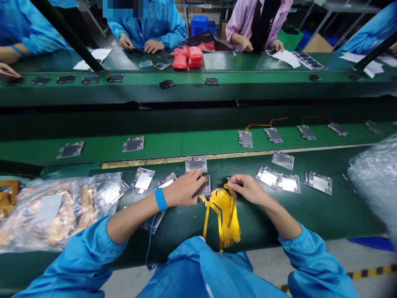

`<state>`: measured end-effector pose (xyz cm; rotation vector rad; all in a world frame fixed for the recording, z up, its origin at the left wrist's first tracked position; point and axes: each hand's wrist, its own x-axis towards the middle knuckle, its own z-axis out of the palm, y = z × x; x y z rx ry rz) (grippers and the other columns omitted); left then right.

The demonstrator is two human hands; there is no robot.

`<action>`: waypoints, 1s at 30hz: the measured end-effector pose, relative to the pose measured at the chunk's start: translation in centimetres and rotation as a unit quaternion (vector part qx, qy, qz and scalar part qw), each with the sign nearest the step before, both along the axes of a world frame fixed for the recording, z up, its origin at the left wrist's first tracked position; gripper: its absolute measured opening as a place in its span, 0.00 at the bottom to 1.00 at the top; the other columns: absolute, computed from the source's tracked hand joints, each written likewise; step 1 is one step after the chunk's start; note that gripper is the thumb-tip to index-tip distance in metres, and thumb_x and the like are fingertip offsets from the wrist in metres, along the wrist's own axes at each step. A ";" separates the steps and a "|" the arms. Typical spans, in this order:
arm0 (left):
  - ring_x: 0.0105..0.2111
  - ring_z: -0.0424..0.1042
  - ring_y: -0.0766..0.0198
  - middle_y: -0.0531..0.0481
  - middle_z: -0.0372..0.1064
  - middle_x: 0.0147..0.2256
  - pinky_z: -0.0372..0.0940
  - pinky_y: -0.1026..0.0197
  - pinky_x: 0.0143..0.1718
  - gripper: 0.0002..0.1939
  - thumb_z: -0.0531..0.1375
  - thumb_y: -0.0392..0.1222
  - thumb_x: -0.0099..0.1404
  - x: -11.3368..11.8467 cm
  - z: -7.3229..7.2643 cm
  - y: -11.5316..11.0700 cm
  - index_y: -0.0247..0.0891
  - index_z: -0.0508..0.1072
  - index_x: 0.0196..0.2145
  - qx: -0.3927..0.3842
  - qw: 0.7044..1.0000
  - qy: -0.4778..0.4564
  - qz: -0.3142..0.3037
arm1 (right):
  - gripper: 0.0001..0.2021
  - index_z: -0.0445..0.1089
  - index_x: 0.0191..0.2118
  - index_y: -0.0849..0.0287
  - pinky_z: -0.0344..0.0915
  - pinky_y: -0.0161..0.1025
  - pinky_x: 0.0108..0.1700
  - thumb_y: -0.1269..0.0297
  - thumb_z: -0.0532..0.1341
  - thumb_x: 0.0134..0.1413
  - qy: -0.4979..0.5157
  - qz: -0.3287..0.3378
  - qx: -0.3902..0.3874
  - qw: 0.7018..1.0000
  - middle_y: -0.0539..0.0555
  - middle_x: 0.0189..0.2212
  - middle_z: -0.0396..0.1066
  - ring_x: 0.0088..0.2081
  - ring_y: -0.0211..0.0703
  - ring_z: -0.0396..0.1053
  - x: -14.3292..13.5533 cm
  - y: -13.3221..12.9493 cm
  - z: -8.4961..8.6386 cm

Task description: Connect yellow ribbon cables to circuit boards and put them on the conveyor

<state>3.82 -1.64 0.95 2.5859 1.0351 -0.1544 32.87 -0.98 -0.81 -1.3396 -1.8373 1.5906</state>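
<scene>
My left hand (186,187), with a blue wrist strap (161,199) and cord, is closed on a small circuit board (207,188) on the green bench. Its fingertips cover part of that board, and another circuit board (197,162) lies just beyond them. In my right hand (248,188) a slim grey tool (232,180) is pinched between thumb and fingers; its exact kind is unclear. Between my hands and nearer my body is a fanned bundle of yellow flex cables (231,223). One cable end lies close to the board under my left hand.
More circuit boards lie left (143,181) and right (288,183). A plastic bag of orange-brown parts (58,211) sits left, bubble wrap (375,178) right. Beyond runs a green conveyor belt (186,142) carrying boards, some with flex cables. Co-workers' hands (154,45) are across the line.
</scene>
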 end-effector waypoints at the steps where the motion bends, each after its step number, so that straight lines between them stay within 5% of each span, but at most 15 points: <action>1: 0.51 0.64 0.47 0.37 0.64 0.48 0.66 0.50 0.50 0.19 0.59 0.36 0.59 -0.1 -0.1 0.0 0.35 0.67 0.50 0.006 1.000 -0.001 0.002 | 0.21 0.69 0.31 0.59 0.60 0.37 0.35 0.43 0.62 0.61 0.000 0.001 0.001 1.000 0.49 0.26 0.67 0.30 0.39 0.63 -0.1 0.0 0.0; 7: 0.49 0.64 0.48 0.38 0.65 0.49 0.67 0.48 0.49 0.16 0.57 0.37 0.63 0.9 -0.4 0.7 0.37 0.66 0.49 0.015 0.999 -0.029 0.018 | 0.21 0.70 0.33 0.58 0.61 0.37 0.36 0.42 0.61 0.60 -0.001 -0.009 0.014 1.000 0.50 0.27 0.69 0.31 0.40 0.63 -0.2 1.1 -0.5; 16: 0.52 0.65 0.45 0.35 0.66 0.51 0.65 0.47 0.52 0.18 0.60 0.40 0.65 6.8 -1.0 3.9 0.36 0.68 0.53 0.075 0.997 0.005 0.018 | 0.21 0.70 0.32 0.58 0.58 0.37 0.34 0.43 0.59 0.59 -0.090 -0.052 0.081 0.991 0.50 0.26 0.69 0.30 0.41 0.63 2.4 3.5 -2.9; 30: 0.52 0.65 0.43 0.35 0.63 0.54 0.69 0.49 0.43 0.25 0.58 0.34 0.66 8.8 -0.6 4.7 0.46 0.71 0.59 0.052 0.996 0.046 -0.060 | 0.13 0.72 0.30 0.58 0.56 0.37 0.33 0.56 0.59 0.60 -0.168 -0.050 0.119 0.977 0.51 0.25 0.73 0.29 0.42 0.66 2.9 3.7 -2.5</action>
